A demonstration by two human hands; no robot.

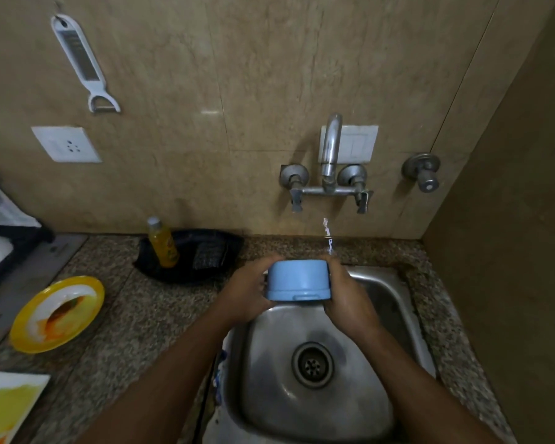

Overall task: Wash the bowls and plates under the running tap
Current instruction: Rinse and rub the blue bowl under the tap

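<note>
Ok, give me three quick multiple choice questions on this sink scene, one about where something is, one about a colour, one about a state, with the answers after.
1. Where does the yellow plate lie?
A. On the counter left of the sink
B. Inside the sink
C. Hung on the wall

2. What colour is the bowl held over the sink?
A. Red
B. Blue
C. White

3. How is the bowl held?
A. By the left hand alone
B. Between both hands
C. It rests on the drain, untouched

Answers:
1 A, the plate sits on the speckled counter, well left of the basin.
2 B, its outside is light blue.
3 B, the left hand and right hand grip opposite sides of it, near the water stream.
</note>
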